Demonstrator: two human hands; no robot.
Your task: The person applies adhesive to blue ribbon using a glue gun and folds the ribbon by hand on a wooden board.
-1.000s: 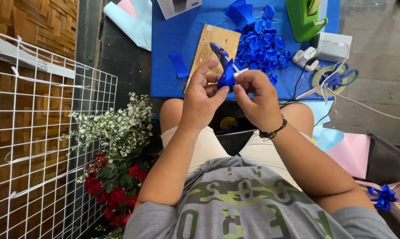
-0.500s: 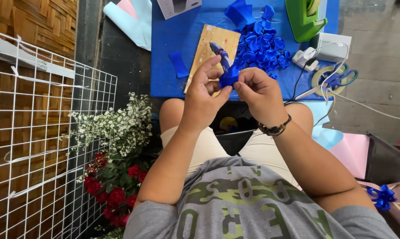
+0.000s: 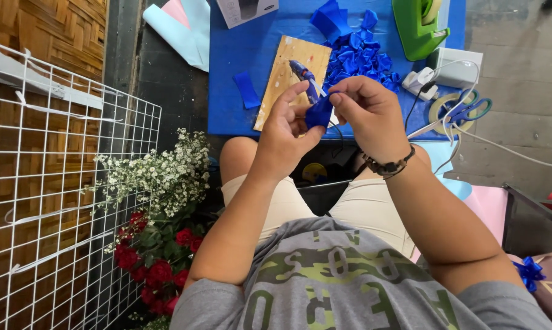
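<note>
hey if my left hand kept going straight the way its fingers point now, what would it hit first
Probably the blue glue gun lying on the wooden board, just past the left hand, which pinches a small blue folded piece with the right hand. Depth is unclear.

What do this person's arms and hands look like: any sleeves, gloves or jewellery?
Both arms are bare below short grey sleeves. No gloves on the left hand or right hand. The right wrist wears a dark beaded bracelet; no rings show.

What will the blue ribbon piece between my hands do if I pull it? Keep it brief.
The blue ribbon piece looks thin and folded, so it is probably floppy and light. Pinched between the left hand and right hand, it would likely crease rather than spring back.
</note>
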